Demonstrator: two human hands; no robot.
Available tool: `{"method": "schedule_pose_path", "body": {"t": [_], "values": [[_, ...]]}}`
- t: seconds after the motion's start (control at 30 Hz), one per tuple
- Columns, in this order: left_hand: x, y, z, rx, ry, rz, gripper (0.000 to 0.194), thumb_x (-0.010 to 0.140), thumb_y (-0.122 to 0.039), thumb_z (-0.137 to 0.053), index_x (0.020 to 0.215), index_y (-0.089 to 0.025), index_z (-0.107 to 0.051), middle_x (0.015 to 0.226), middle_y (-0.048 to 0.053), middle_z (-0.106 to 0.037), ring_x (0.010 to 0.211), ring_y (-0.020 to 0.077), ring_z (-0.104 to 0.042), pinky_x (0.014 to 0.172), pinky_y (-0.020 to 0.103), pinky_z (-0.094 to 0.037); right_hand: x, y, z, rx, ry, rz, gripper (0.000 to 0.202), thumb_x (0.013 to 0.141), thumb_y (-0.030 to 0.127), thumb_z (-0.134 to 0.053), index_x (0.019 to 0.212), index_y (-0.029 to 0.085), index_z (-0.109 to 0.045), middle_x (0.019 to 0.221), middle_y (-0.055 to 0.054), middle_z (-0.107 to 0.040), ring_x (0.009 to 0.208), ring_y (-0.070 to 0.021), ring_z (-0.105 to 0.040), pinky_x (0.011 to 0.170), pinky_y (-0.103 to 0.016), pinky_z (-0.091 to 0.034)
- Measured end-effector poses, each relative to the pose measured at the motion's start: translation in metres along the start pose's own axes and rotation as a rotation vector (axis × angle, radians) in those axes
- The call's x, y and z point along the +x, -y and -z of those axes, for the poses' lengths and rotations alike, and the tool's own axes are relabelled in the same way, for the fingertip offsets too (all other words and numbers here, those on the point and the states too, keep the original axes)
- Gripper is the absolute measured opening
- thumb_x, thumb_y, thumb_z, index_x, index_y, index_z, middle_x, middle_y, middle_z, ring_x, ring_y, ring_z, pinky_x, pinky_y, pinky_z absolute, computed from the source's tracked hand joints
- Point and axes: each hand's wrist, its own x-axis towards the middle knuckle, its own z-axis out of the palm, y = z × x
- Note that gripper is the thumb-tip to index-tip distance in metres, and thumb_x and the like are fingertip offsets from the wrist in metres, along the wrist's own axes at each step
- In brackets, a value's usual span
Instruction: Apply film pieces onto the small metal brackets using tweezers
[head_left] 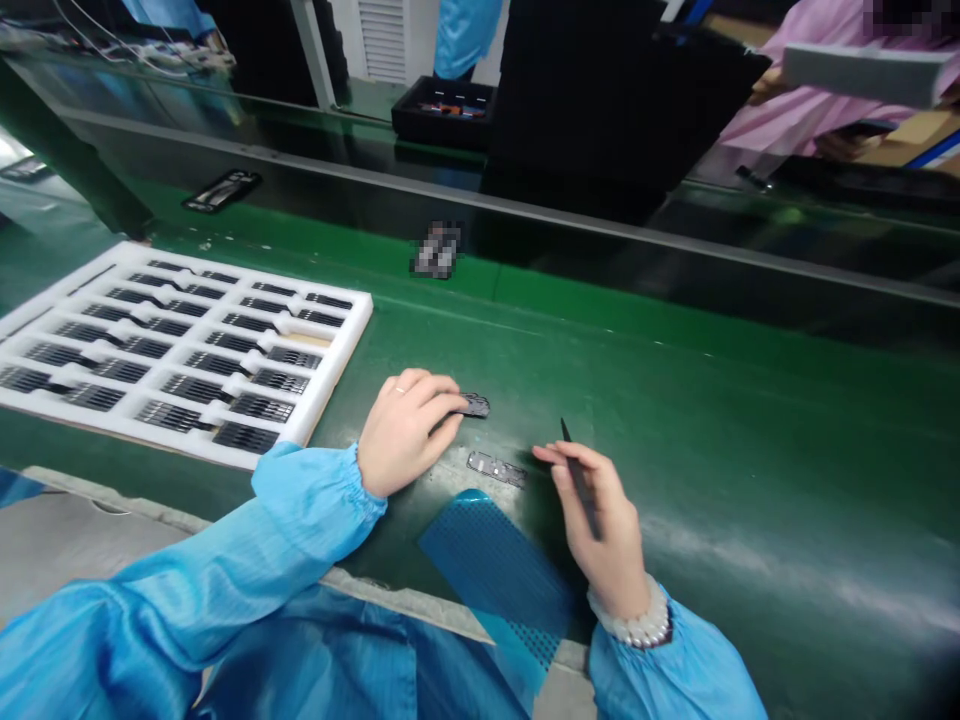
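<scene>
My left hand is closed on a small dark flat part, held just above or on the green mat; the fingers hide much of it. My right hand grips thin black tweezers, their tip pointing up and away from me. Between the hands lies another slim, dark part with light spots, flat on the mat. Nearer to me, a blue translucent sheet dotted with rows of small dark pieces rests on the bench and hangs past its front edge.
To the left stands a white foam tray with slots full of dark parts. A black frame-like part and a blurred-out item lie farther back. A metal rail crosses behind the bench. A person in pink is opposite.
</scene>
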Motion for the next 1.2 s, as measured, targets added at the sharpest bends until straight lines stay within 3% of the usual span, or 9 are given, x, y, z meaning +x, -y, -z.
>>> {"method": "schedule_pose_path", "body": {"t": [0.1,0.17,0.23,0.33,0.5,0.63,0.87,1.07,1.2], "values": [[-0.014,-0.018,0.003,-0.129,0.171,-0.116,0.024,0.087,-0.039,-0.053,0.086,-0.019,-0.065,0.080,0.002,-0.068,0.076,0.0161,-0.060,0.070,0.029,-0.042,-0.001,0.002,0.005,0.122,-0.144,-0.058,0.023,0.091,0.032,-0.049,0.109,0.020,-0.057,0.083,-0.005,-0.071,0.078,-0.0183,-0.068,0.071,-0.033,-0.056],[-0.023,-0.026,0.003,-0.174,0.344,-0.138,0.036,0.082,-0.049,-0.058,0.099,-0.018,-0.062,0.085,0.002,-0.068,0.079,0.0173,-0.062,0.068,0.027,-0.045,-0.001,0.004,0.007,0.168,-0.169,-0.100,0.023,0.089,0.036,-0.051,0.103,0.019,-0.061,0.076,-0.004,-0.070,0.066,-0.0168,-0.068,0.058,-0.029,-0.056],[-0.029,-0.029,0.001,-0.202,0.469,-0.109,0.038,0.081,-0.043,-0.061,0.109,-0.018,-0.057,0.095,0.003,-0.068,0.084,0.0177,-0.063,0.070,0.026,-0.046,0.000,0.007,0.008,0.195,-0.173,-0.145,0.024,0.088,0.039,-0.052,0.097,0.019,-0.063,0.073,-0.004,-0.069,0.062,-0.0158,-0.068,0.054,-0.027,-0.056],[-0.029,-0.026,-0.002,-0.310,0.558,-0.047,0.022,0.087,-0.028,-0.056,0.107,-0.020,-0.058,0.101,0.002,-0.066,0.090,0.0150,-0.062,0.077,0.023,-0.047,0.000,0.012,0.010,0.273,-0.126,-0.194,0.025,0.088,0.040,-0.052,0.095,0.019,-0.064,0.067,-0.002,-0.068,0.060,-0.0150,-0.067,0.058,-0.027,-0.058],[-0.022,-0.021,-0.003,-0.479,0.561,0.031,0.018,0.086,-0.027,-0.058,0.101,-0.022,-0.065,0.095,0.000,-0.066,0.090,0.0140,-0.062,0.080,0.022,-0.047,-0.001,0.018,0.010,0.401,0.087,-0.221,0.022,0.082,0.037,-0.062,0.093,0.018,-0.064,0.077,-0.005,-0.071,0.062,-0.0164,-0.069,0.057,-0.027,-0.060],[-0.021,-0.022,-0.002,-0.496,0.540,0.075,0.019,0.084,-0.024,-0.059,0.101,-0.022,-0.067,0.092,0.001,-0.067,0.090,0.0152,-0.062,0.081,0.023,-0.046,-0.006,0.019,0.007,0.451,0.195,-0.181,0.017,0.082,0.031,-0.063,0.095,0.020,-0.065,0.085,-0.005,-0.071,0.068,-0.0169,-0.071,0.065,-0.028,-0.061],[-0.018,-0.025,-0.001,-0.524,0.507,0.196,0.023,0.085,-0.024,-0.056,0.107,-0.025,-0.063,0.103,-0.003,-0.069,0.094,0.0140,-0.063,0.084,0.023,-0.046,-0.011,0.016,0.002,0.399,0.193,-0.123,0.015,0.084,0.025,-0.060,0.098,0.022,-0.065,0.089,-0.005,-0.070,0.074,-0.0182,-0.071,0.070,-0.029,-0.060],[-0.020,-0.023,-0.005,-0.507,0.473,0.092,0.020,0.088,-0.026,-0.052,0.103,-0.024,-0.066,0.092,-0.001,-0.070,0.086,0.0138,-0.064,0.079,0.023,-0.047,-0.010,0.015,0.004,0.249,0.133,-0.055,0.014,0.083,0.026,-0.061,0.095,0.023,-0.068,0.091,-0.006,-0.071,0.082,-0.0214,-0.069,0.078,-0.037,-0.057],[-0.021,-0.023,-0.004,-0.464,0.483,0.069,0.020,0.089,-0.026,-0.049,0.095,-0.024,-0.069,0.077,-0.001,-0.067,0.077,0.0132,-0.062,0.071,0.022,-0.047,-0.011,0.016,0.004,0.210,0.138,-0.079,0.015,0.083,0.027,-0.061,0.096,0.023,-0.067,0.089,-0.005,-0.073,0.079,-0.0208,-0.070,0.078,-0.035,-0.058]]}}
